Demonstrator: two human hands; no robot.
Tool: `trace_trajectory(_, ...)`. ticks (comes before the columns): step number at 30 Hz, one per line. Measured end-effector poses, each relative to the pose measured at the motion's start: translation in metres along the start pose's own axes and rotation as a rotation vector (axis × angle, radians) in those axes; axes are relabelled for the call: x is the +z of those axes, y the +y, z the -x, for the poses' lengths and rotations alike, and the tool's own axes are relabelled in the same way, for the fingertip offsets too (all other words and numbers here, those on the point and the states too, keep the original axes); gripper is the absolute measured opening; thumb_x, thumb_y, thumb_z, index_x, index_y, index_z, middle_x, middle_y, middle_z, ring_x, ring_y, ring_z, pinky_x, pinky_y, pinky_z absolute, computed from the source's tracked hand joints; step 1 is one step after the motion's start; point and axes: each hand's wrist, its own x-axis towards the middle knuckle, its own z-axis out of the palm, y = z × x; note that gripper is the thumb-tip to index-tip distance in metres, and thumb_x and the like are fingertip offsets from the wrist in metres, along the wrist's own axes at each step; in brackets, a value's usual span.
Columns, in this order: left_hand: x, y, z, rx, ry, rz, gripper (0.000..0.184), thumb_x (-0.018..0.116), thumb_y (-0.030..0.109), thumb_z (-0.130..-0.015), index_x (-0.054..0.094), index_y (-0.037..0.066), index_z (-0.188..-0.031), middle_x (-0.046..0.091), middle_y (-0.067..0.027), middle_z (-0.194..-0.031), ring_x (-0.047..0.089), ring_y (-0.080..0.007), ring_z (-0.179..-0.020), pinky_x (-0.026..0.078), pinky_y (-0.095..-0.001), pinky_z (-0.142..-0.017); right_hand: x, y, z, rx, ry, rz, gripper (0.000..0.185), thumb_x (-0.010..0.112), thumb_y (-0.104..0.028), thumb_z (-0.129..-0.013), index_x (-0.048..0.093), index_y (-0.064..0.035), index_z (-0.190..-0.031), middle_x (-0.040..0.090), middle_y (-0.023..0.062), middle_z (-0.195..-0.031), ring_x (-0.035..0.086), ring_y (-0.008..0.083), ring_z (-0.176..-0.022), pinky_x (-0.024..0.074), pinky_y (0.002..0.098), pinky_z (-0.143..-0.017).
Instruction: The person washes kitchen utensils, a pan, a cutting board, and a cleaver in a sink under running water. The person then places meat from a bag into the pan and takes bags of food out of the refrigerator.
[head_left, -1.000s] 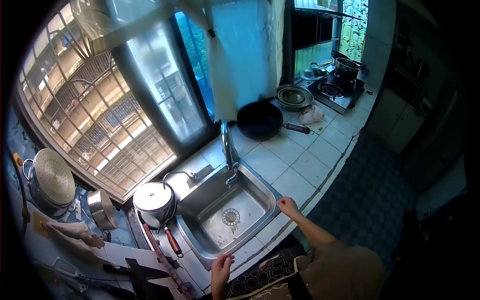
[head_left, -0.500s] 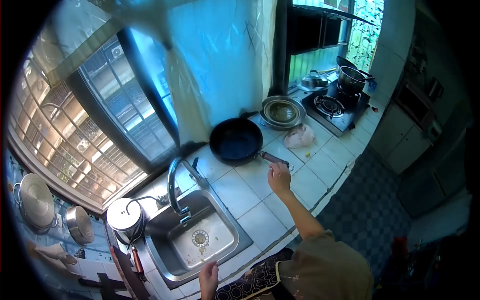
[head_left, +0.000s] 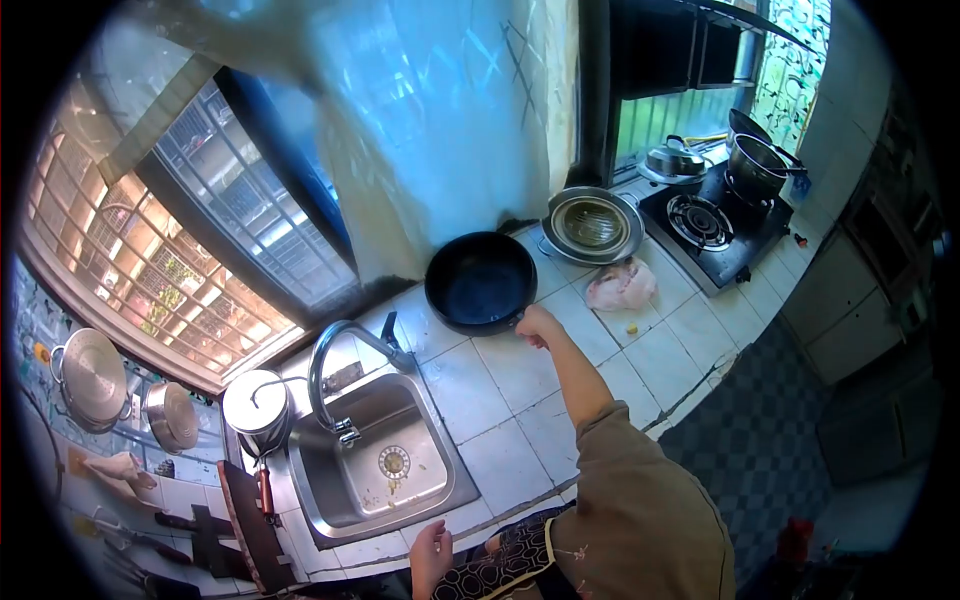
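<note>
brown sleeve (head_left: 640,470), black hexagon-patterned cloth (head_left: 495,574) with pale yellow edging (head_left: 549,545)

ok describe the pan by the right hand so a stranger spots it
Start at the sink in the tiled counter. Toward the stove, the pan comes before the nested bowls, the right hand gripping it. Unlike those paler bowls, it is black.

The wok (head_left: 480,283) is black, the floor (head_left: 750,420) blue-grey checkered

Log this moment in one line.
right hand: gripping black wok | left hand: apparently empty, near sink | wok: between sink and stove
</note>
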Motion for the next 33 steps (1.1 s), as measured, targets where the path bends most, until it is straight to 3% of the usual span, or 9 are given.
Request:
trace_trajectory(2, -0.002, 0.0, 0.004, 0.048, 0.095, 0.038, 0.022, 0.053, 0.008, -0.081, 0.057, -0.002, -0.101, 0.063, -0.0133, -0.082, 0.061, -0.0166, -0.074, 0.048, -0.0261, -0.069, 0.005, 0.005, -0.004, -0.048, -0.056, -0.096, 0.014, 0.058, -0.01, -0.067, 0.057, 0.0035, -0.063, 0.054, 0.0132, -0.05, 0.053, 0.0223, -0.04, 0.0454, 0.0339, -0.041)
trace_trajectory(4, -0.01, 0.008, 0.01, -0.024, 0.145, 0.103, 0.021, 0.053, 0.007, -0.081, 0.057, -0.002, -0.1, 0.063, -0.0129, -0.082, 0.061, -0.0158, -0.075, 0.047, -0.0255, -0.069, 0.016, 0.022, 0.001, -0.073, -0.062, -0.219, 0.016, 0.058, -0.009, -0.067, 0.054, 0.0043, -0.059, 0.053, 0.0136, -0.05, 0.053, 0.0225, -0.041, 0.0444, 0.0349, -0.039)
trace_trajectory(5, -0.011, -0.006, 0.011, -0.001, 0.165, 0.108, 0.021, 0.053, 0.008, -0.081, 0.058, -0.002, -0.098, 0.063, -0.0137, -0.081, 0.061, -0.0164, -0.072, 0.047, -0.0254, -0.068, 0.022, 0.033, 0.008, -0.093, -0.045, -0.254, 0.015, 0.059, -0.009, -0.067, 0.054, 0.0045, -0.065, 0.052, 0.0127, -0.049, 0.051, 0.0221, -0.039, 0.0427, 0.0343, -0.037)
trace_trajectory(6, -0.018, 0.002, 0.017, -0.066, 0.122, 0.01, 0.028, 0.052, 0.016, -0.084, 0.055, 0.004, -0.109, 0.061, -0.0166, -0.094, 0.058, -0.0235, -0.085, 0.045, -0.0322, -0.076, 0.027, 0.045, 0.022, -0.091, -0.025, -0.304, 0.016, 0.06, -0.01, -0.067, 0.056, 0.0039, -0.074, 0.049, 0.0113, -0.047, 0.049, 0.0208, -0.036, 0.0404, 0.0339, -0.035)
trace_trajectory(9, -0.027, -0.002, 0.019, -0.081, 0.107, 0.122, 0.025, 0.051, 0.014, -0.084, 0.056, 0.001, -0.105, 0.062, -0.0159, -0.093, 0.058, -0.0227, -0.084, 0.045, -0.0313, -0.075, 0.036, 0.091, 0.068, -0.069, -0.131, -0.44, 0.034, 0.061, -0.009, -0.067, 0.048, 0.0017, -0.097, 0.044, 0.0068, -0.045, 0.043, 0.0163, -0.033, 0.0323, 0.0316, -0.03)
trace_trajectory(12, -0.02, -0.032, 0.003, -0.044, 0.042, 0.131, 0.025, 0.052, 0.013, -0.081, 0.057, 0.0, -0.102, 0.062, -0.0169, -0.088, 0.058, -0.0224, -0.08, 0.045, -0.0334, -0.074, 0.03, 0.126, 0.141, -0.007, -0.177, -0.542, 0.014, 0.062, -0.01, -0.071, 0.05, -0.0053, -0.078, 0.043, 0.0034, -0.045, 0.042, 0.0129, -0.033, 0.0312, 0.0298, -0.03)
trace_trajectory(20, 0.018, 0.002, -0.069, 0.272, -0.084, 0.046, 0.021, 0.052, 0.018, -0.083, 0.059, 0.002, -0.095, 0.061, -0.0174, -0.082, 0.058, -0.0295, -0.075, 0.046, -0.0353, -0.068, -0.03, 0.178, 0.276, 0.171, -0.01, -0.686, 0.015, 0.063, -0.011, -0.073, 0.051, -0.0016, -0.076, 0.045, 0.0018, -0.051, 0.043, 0.01, -0.036, 0.0341, 0.0248, -0.032)
trace_trajectory(28, 0.075, 0.099, -0.077, 0.433, -0.125, 0.051, 0.024, 0.049, 0.017, -0.084, 0.058, 0.002, -0.1, 0.06, -0.0188, -0.091, 0.058, -0.0321, -0.082, 0.046, -0.0369, -0.07, -0.157, 0.257, 0.23, 0.16, 0.379, -0.632, 0.016, 0.063, -0.012, -0.071, 0.05, -0.0027, -0.073, 0.045, 0.0026, -0.049, 0.044, 0.0118, -0.035, 0.0342, 0.028, -0.031)
trace_trajectory(33, 0.131, 0.138, -0.08, 0.355, -0.137, -0.029, 0.025, 0.049, 0.017, -0.084, 0.056, 0.001, -0.101, 0.059, -0.02, -0.09, 0.057, -0.0328, -0.084, 0.046, -0.0376, -0.071, -0.274, 0.299, 0.146, 0.094, 0.47, -0.574, 0.016, 0.063, -0.01, -0.071, 0.049, -0.0015, -0.073, 0.046, 0.0048, -0.047, 0.044, 0.0133, -0.033, 0.0343, 0.0295, -0.03)
